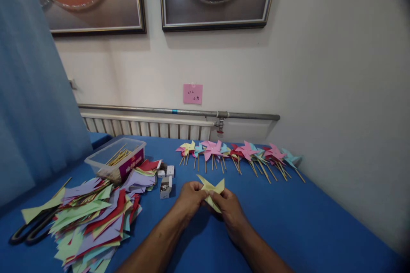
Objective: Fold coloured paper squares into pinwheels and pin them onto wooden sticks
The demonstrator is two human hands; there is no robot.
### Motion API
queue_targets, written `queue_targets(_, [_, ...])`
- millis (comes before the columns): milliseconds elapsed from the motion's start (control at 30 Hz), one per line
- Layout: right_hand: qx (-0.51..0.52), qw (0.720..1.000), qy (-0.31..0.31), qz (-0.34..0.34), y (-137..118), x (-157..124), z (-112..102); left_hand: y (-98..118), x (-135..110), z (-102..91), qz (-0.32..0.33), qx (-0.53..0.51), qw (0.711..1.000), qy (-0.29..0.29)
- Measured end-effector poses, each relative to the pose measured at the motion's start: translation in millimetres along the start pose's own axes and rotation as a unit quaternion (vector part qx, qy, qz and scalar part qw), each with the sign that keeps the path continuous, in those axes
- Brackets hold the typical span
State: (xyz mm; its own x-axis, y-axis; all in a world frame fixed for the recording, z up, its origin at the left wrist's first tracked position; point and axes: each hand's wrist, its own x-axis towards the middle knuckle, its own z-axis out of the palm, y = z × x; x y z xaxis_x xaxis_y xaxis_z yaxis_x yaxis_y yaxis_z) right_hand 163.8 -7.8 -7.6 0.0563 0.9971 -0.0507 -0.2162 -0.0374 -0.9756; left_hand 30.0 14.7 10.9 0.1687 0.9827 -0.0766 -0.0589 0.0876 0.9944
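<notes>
Both hands are closed in a pinch on one pale-yellow paper pinwheel head [209, 186]: the left hand [190, 199] grips its left side, the right hand [231, 205] its right, thumbs close together near the centre. Below them spreads a blue-covered table [288, 230]. On its left sprawls a heap of coloured paper cut-outs [89, 217]; along the far side, near the wall, lies a row of pinwheels on sticks [213, 150]. Behind the heap sits a purple-labelled plastic tub [133, 163] holding bare wooden sticks [120, 156], and black-handled scissors [32, 239] lie at the heap's left. Right of the heap is a small open box [165, 195] with shiny bits [165, 186] inside, perhaps fasteners.

I take the step in hand to be gathering the points to the middle; I see no stick on the yellow piece, though fingers hide part of it. The next move, I judge, calls for one hand to keep the folds pinched, freeing the other for a fastener.
</notes>
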Motion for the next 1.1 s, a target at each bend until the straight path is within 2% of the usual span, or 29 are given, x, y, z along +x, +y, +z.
queue_targets(100, [0.012, 1.0, 0.003, -0.002, -3.6, -2.4, 1.3, 6.7, -4.1, -0.5, -0.015, -0.023, 0.999, -0.018])
queue_targets(233, [0.014, 1.0, 0.011, 0.006, -6.7, -5.0, 1.2, 16.3, -8.1, -1.7, -0.031, -0.038, 0.999, 0.004])
queue_targets(367, [0.014, 1.0, 0.018, 0.018, -9.2, -6.7, 1.5, 21.2, -9.8, -1.9, -0.04, -0.005, 0.999, 0.017])
queue_targets(533, [0.022, 0.999, 0.028, 0.023, -9.9, -7.1, 2.5, 21.7, -10.5, -0.6, -0.03, 0.021, 0.999, 0.029])
queue_targets(700, [0.004, 1.0, 0.003, 0.017, -7.7, -5.8, 0.2, 19.4, -9.3, -0.6, -0.033, 0.017, 0.999, 0.034])
queue_targets(867, [0.0, 1.0, -0.005, 0.004, -10.3, -6.5, 2.5, 19.2, -9.6, 0.9, -0.034, -0.009, 0.999, 0.009])
queue_targets(1100, [-0.004, 1.0, -0.021, 0.01, -7.5, -1.4, 2.2, 16.1, -8.6, 2.8, -0.028, -0.005, 1.0, 0.008])
